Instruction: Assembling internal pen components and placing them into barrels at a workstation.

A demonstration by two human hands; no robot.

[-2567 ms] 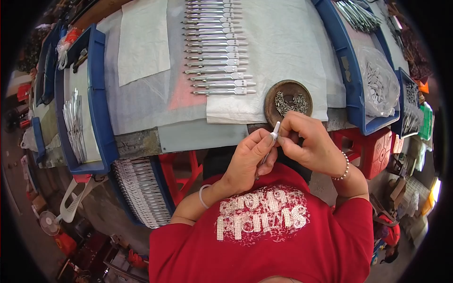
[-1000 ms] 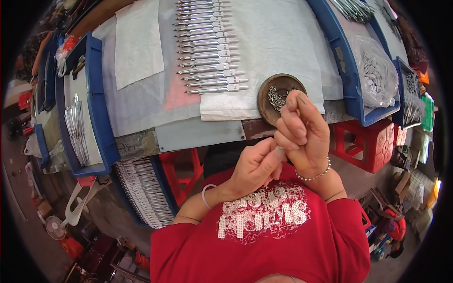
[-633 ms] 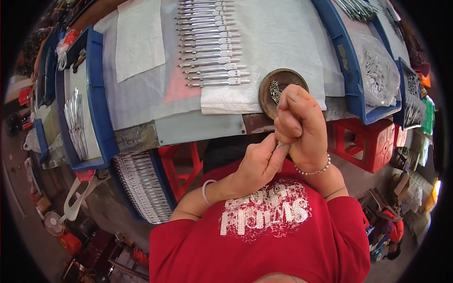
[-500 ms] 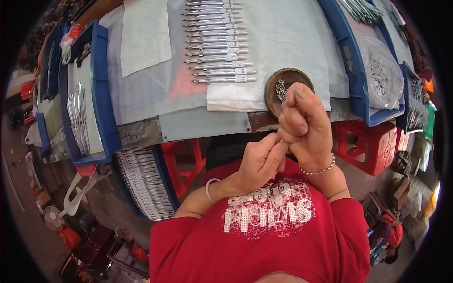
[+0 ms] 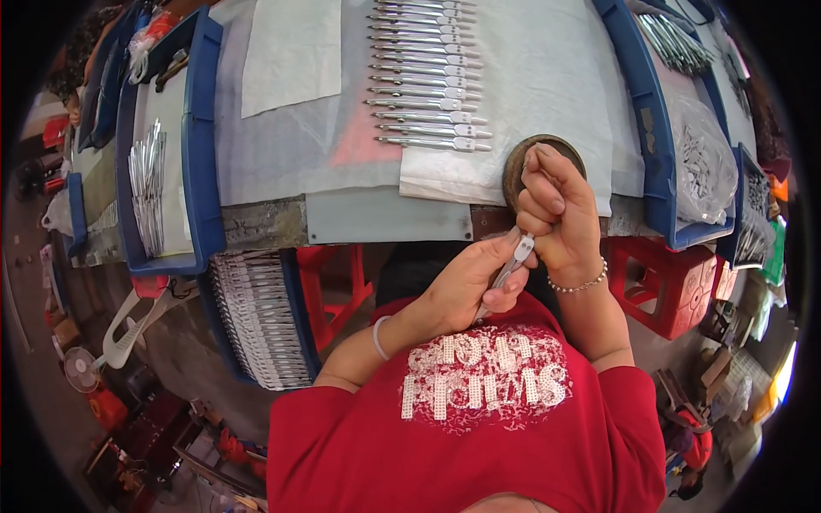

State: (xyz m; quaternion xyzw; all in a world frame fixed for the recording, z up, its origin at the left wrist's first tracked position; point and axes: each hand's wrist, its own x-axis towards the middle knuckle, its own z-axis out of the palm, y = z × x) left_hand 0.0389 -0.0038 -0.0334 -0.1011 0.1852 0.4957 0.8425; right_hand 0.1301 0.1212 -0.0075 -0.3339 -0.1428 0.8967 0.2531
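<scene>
My left hand (image 5: 466, 278) is closed round a silver metal drafting compass (image 5: 524, 249) in front of my chest. Its flat head with two dark dots points up and to the right between my thumb and fingers. Just beyond it my right hand (image 5: 560, 201) is closed, thumb and index finger pinched together at the top and the other fingers curled. Whatever the pinch holds, if anything, is too small to make out. The right hand covers much of a round brown dish (image 5: 515, 181) at the table's front edge; its contents are hidden now.
A row of similar compasses (image 5: 434, 118) lies on white sheeting. Blue trays flank the table: the left one (image 5: 203, 171) holds slim metal parts, the right one (image 5: 652, 145) a plastic bag (image 5: 703, 167) of small parts. Red stools (image 5: 663, 286) and a compass-filled crate (image 5: 261, 329) stand below.
My left hand has turned, bringing the compass head into sight. The right hand remains pinched beside it. The view has shifted slightly, and the dish's small parts are now covered.
</scene>
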